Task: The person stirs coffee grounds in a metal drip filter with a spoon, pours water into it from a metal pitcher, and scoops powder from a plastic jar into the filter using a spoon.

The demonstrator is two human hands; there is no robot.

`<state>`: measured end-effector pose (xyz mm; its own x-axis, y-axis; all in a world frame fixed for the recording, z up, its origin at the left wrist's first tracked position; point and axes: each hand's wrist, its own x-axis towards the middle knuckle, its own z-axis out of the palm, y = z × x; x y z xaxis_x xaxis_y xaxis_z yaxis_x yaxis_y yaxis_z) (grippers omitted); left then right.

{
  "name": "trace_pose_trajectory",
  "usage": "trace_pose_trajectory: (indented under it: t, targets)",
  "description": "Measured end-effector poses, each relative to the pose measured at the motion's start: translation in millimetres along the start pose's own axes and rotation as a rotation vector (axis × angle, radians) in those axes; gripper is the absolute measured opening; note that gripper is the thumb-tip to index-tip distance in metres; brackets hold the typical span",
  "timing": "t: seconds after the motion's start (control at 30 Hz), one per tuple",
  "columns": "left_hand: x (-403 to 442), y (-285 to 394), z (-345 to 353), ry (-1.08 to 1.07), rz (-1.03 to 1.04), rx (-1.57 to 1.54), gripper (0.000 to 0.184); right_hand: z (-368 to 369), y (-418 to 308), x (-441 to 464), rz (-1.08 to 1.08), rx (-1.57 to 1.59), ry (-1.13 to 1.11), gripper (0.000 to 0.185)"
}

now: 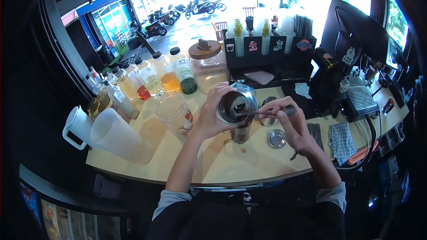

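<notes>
My left hand (212, 113) is wrapped round a metal cup (251, 100), tipped so that its mouth faces me. Dark contents show inside, but I cannot make out what they are. My right hand (291, 126) grips the dark handle of a spoon-like utensil (249, 113), whose far end reaches into the cup. Just below the cup stands a dark-patterned canister (241, 135), its top hidden by the cup. A round metal lid (276, 139) lies on the table by my right hand. Behind the right fingers is a small metal container (268, 103), partly covered.
A clear jar (171, 109) stands left of my left hand. Bottles of coloured liquid (170, 78), a wooden-lidded jar (209, 69) and pitchers (116, 131) line the left and back. At right are an espresso machine (356, 91) and a checkered cloth (341, 140).
</notes>
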<state>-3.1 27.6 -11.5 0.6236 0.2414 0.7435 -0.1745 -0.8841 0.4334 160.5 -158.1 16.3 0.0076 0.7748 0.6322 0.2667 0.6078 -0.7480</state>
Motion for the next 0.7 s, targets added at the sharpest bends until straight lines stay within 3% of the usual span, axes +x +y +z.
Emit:
trace_pose_trajectory:
  t: [0.07,0.7]
  targets:
    - [1,1,0,-0.008,-0.019,-0.022,0.086,0,-2,1,0.002,-0.022,0.074,0.012]
    - [9,15,0,-0.048,0.011,0.088,0.080,-4,1,15,-0.121,-0.203,0.034,0.008]
